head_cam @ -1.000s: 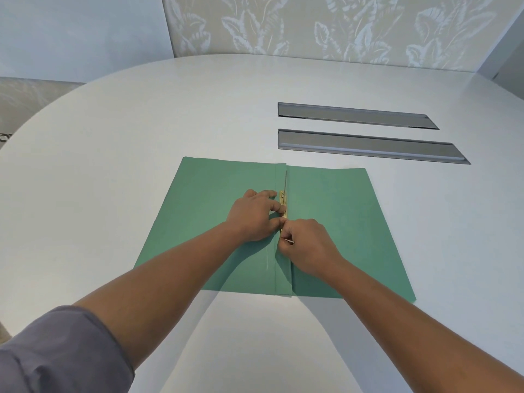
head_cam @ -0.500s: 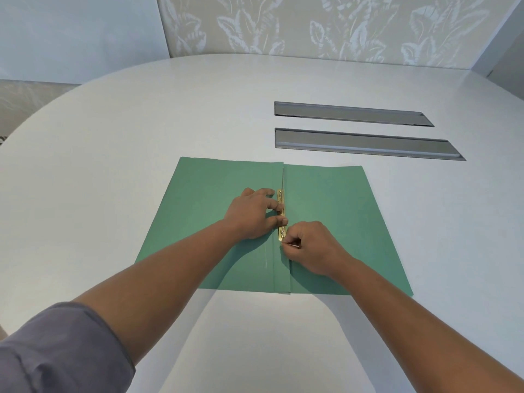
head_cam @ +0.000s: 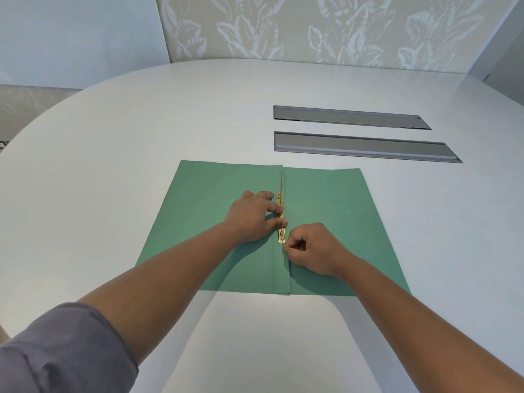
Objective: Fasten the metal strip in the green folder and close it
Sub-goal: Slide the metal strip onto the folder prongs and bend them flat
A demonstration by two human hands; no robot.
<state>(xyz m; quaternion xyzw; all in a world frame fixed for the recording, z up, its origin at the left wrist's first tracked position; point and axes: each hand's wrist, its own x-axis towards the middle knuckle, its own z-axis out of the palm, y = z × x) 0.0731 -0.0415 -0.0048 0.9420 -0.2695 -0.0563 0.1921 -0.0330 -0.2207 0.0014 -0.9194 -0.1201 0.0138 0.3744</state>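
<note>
The green folder lies open and flat on the white table. A brass metal strip runs along its centre fold, with a thin prong sticking out past its far end. My left hand rests on the left flap, its fingertips pressing on the strip. My right hand sits on the right flap, thumb and forefinger pinched at the strip's near end. What exactly they pinch is hidden by the fingers.
Two long grey metal slots are set into the table beyond the folder, to the right. A patterned wall panel stands behind the table's curved far edge.
My right hand has slid a little toward me along the fold, uncovering more of the strip's near end. My left hand has stayed on the strip.
</note>
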